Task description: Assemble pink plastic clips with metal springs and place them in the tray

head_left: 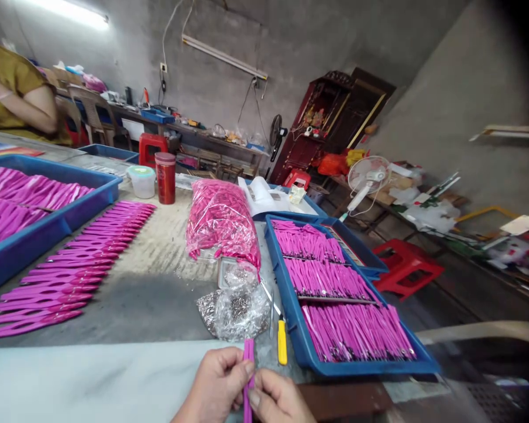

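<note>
Low in the middle of the head view, my left hand (218,382) pinches a long, narrow magenta strip-like piece (248,350) with a groove down its length. My right hand (282,398) grips the same piece lower down, fingertips closed on it beside the left thumb. Just beyond the hands lie clear plastic bags (240,311) of small metal parts. A yellow-handled screwdriver (282,343) rests to the right of them. On the left, a slanting row of magenta pieces (77,264) with darker pink tips lies side by side on the table.
Blue trays full of magenta pieces stand at right (293,329) and left (68,220). Farther back are a bag of pink parts (223,217), a red canister (165,179) and a lidded tub (141,182). Another person (26,108) sits at far left. A red stool (405,267) stands at right.
</note>
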Motion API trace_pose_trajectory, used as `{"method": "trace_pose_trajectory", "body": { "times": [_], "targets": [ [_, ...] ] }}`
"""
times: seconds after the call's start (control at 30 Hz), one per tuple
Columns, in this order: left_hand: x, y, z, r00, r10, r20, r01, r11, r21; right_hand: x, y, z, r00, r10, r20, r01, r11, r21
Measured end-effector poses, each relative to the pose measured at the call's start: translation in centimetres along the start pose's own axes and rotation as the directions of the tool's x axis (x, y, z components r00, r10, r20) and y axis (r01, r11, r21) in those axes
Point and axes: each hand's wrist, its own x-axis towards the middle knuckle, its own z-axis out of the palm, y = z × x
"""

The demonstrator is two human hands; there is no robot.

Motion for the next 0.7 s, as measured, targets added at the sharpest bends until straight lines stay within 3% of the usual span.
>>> {"method": "trace_pose_trajectory", "body": {
  "times": [0.27, 0.7],
  "targets": [
    [-0.6, 2.8, 0.3, 0.998, -0.054, 0.011, 0.054, 0.999, -0.004, -0.2, -2.0, -0.1, 0.996, 0.088, 0.02, -0.09, 0.991, 0.102],
    [-0.3, 2.8, -0.1, 0.999, 0.013, 0.053, -0.015, 0.999, 0.034, 0.3, -2.3, 0.1, 0.998, 0.062, -0.033, -0.059, 0.994, 0.089]
  ]
}}
